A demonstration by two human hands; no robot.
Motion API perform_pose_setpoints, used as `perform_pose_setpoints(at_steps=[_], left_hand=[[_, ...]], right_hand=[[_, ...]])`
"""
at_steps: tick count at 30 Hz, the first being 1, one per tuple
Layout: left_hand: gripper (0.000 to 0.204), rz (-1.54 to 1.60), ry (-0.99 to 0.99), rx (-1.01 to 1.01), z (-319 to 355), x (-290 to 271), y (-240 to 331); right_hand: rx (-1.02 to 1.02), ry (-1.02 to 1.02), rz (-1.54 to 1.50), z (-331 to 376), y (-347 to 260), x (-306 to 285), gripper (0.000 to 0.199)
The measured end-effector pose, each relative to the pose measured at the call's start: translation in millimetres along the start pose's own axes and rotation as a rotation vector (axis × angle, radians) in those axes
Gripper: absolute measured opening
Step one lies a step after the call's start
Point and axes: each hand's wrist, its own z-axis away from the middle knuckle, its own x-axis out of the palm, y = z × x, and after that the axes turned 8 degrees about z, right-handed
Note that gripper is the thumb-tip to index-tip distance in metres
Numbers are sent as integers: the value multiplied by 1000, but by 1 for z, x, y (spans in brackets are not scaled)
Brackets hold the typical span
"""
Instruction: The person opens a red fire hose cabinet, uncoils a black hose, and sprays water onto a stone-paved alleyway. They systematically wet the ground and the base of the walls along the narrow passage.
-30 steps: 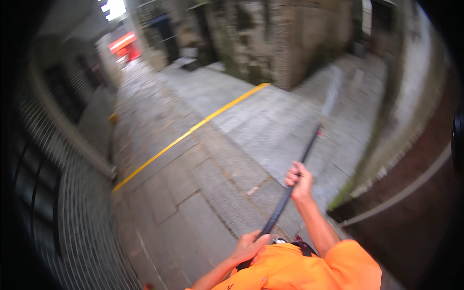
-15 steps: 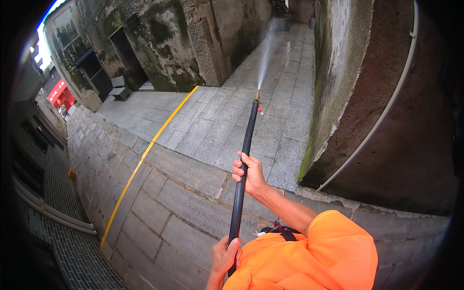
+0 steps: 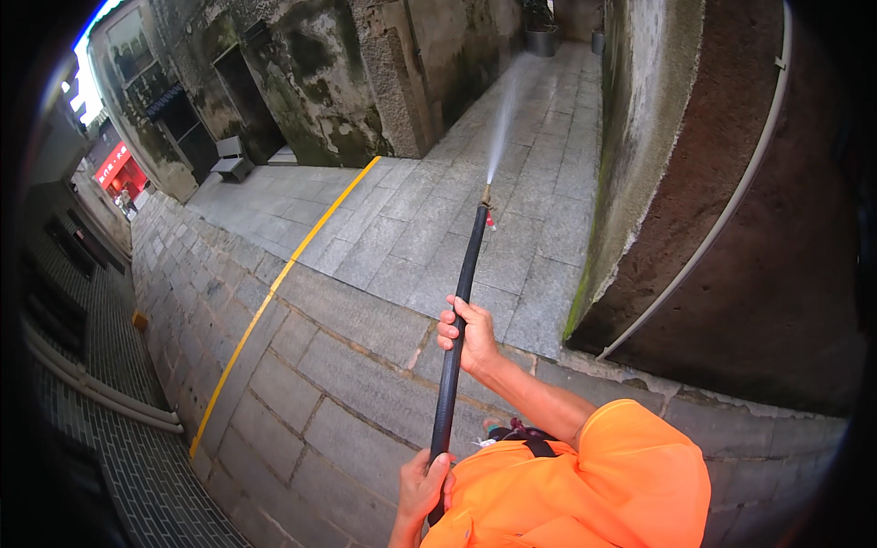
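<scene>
A thick black hose (image 3: 464, 265) runs up and away from my body, tilted slightly right. My right hand (image 3: 470, 336) is wrapped round its middle, with the arm stretched forward. Lower down, close to my orange shirt (image 3: 585, 475), my left hand (image 3: 423, 486) grips the same hose. At the far end sits a brass nozzle (image 3: 485, 194) with a red-and-white piece (image 3: 491, 220) hanging beside it. A white water jet (image 3: 501, 137) shoots from the nozzle along the paved passage and fans out into mist.
Mossy walls stand left (image 3: 320, 82) and right (image 3: 630, 173) of the grey stone paving (image 3: 393, 274). A pale pipe (image 3: 722, 228) runs along the right wall. A yellow line (image 3: 274, 288) crosses the ground. A bench (image 3: 232, 160) stands far left, a planter (image 3: 542, 41) at the passage's end.
The nozzle end has dipped slightly toward me, and the jet lands a little nearer. Both hands keep their hold on the hose. The view has shifted slightly.
</scene>
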Motion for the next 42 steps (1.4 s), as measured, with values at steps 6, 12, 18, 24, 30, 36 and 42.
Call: perform_pose_setpoints(at_steps=[6,12,18,24,30,36,42], left_hand=[[23,24,18,2,21,2,-12],[23,46,20,12,52,0,-35],[24,69,98,-11,76,0,-64],[26,-20,337,-90,99,16,-106],[36,-395,626,-15,120,58,-177],[42,-266,826,-111,131,119,-221],[36,-207,1005,-7,150,157,-280]], right_hand=[[30,-1,8,18,13,-7,20],[52,10,58,55,24,-8,22],[110,-31,97,82,44,-12,23],[315,-102,168,94,72,-47,20],[585,-104,343,108,73,-114,23],[846,-145,289,106,72,-195,31],[1042,-164,453,128,91,-198,38]])
